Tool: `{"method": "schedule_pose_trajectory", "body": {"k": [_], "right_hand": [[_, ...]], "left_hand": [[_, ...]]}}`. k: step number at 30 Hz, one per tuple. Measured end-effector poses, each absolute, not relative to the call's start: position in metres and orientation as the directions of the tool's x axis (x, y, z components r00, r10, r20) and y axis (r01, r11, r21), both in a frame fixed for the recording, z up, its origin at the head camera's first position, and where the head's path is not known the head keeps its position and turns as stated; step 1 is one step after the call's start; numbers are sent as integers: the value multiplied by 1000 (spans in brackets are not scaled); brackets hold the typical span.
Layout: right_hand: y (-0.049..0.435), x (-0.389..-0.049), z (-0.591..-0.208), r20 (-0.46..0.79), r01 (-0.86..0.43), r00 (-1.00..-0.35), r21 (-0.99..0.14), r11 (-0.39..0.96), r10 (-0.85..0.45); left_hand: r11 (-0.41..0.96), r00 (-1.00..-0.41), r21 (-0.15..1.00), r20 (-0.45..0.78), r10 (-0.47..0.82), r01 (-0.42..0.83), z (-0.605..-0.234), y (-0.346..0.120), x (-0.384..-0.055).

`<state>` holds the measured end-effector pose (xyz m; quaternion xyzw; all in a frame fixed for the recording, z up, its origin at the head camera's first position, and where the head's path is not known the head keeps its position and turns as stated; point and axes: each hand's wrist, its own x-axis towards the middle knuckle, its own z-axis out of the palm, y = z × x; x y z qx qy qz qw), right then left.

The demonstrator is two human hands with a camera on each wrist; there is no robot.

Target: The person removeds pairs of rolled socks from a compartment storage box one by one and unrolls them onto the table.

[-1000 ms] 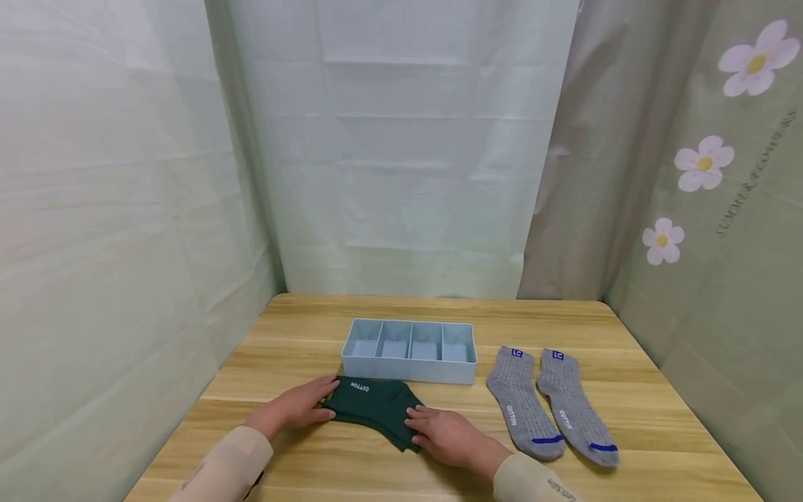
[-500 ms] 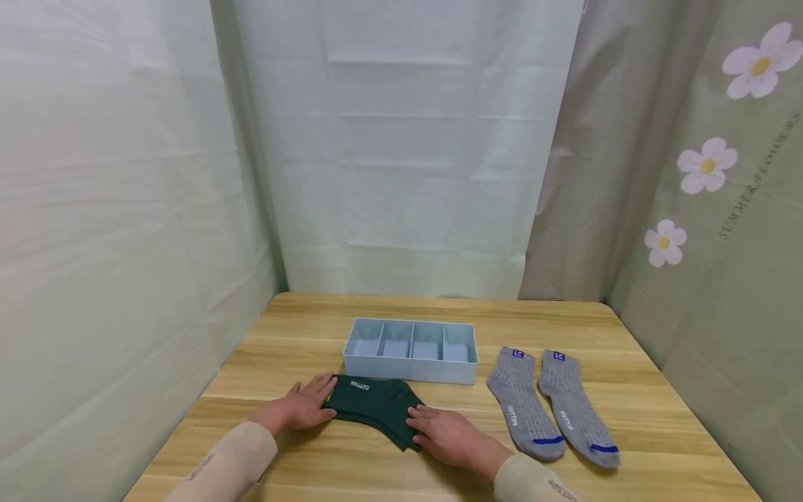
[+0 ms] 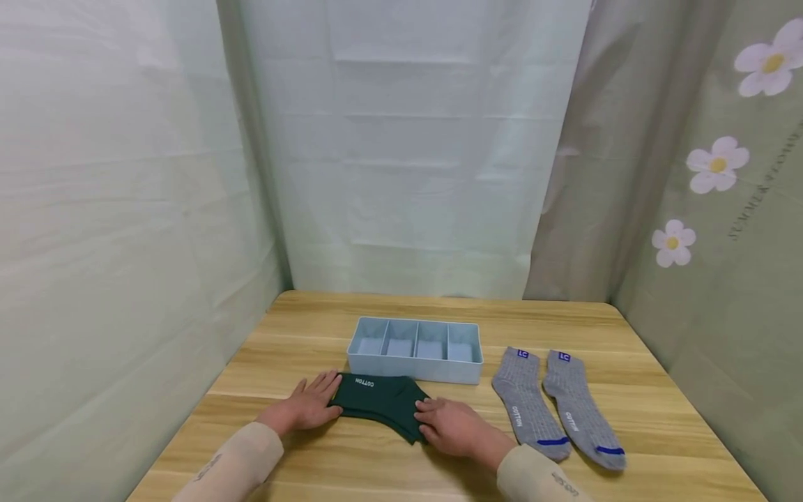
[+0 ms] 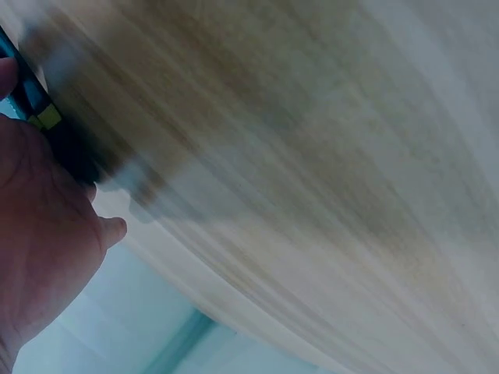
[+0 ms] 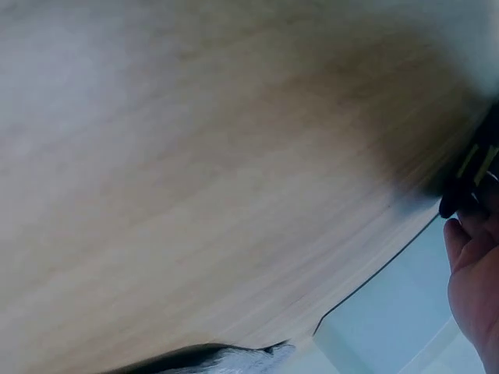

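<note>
Dark green socks [image 3: 376, 399], stacked flat as a pair with white COTTON lettering, lie in front of the light blue box. My left hand [image 3: 309, 406] rests at their cuff end, fingers extended over the edge and thumb near the lower corner. On the toe end, the fingers of my right hand [image 3: 456, 429] lie over the fabric and cover part of it. In the left wrist view, a yellow mark shows on the green sock edge [image 4: 66, 144] beside the hand. The right wrist view catches the dark toe end [image 5: 460, 183] at the fingertips.
Behind the socks stands a light blue box [image 3: 414, 367] with several compartments in a row. Two grey socks [image 3: 528, 404] with blue toe stripes lie side by side to the right. Curtains enclose the wooden table [image 3: 351, 467] on the left, right and back.
My left fingers have straightened and moved slightly forward at the cuff end. The toe end has shifted a little away from me under my right hand. The head view has turned slightly left.
</note>
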<state>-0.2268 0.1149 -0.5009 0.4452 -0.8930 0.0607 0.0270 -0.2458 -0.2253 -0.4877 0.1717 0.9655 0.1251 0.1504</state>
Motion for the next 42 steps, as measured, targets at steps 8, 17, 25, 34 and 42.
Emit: {"method": "schedule_pose_trajectory", "body": {"k": [8, 17, 25, 34, 42], "right_hand": [[112, -226, -500, 117, -790, -612, -39, 612, -782], [117, -224, -500, 129, -791, -611, -59, 609, -781], [116, -221, -501, 134, -787, -617, -94, 610, -775], [107, -215, -499, 125, -781, -624, -110, 615, -771], [87, -204, -499, 104, -824, -566, -38, 565, -818]], "left_hand": [[919, -901, 270, -248, 356, 288, -498, -227, -250], [899, -895, 312, -227, 383, 306, -501, -230, -248], [888, -894, 334, -211, 396, 315, -500, -235, -243], [918, -920, 286, -197, 337, 275, -491, -233, -242], [925, -918, 244, -204, 341, 290, -495, -252, -256]]}}
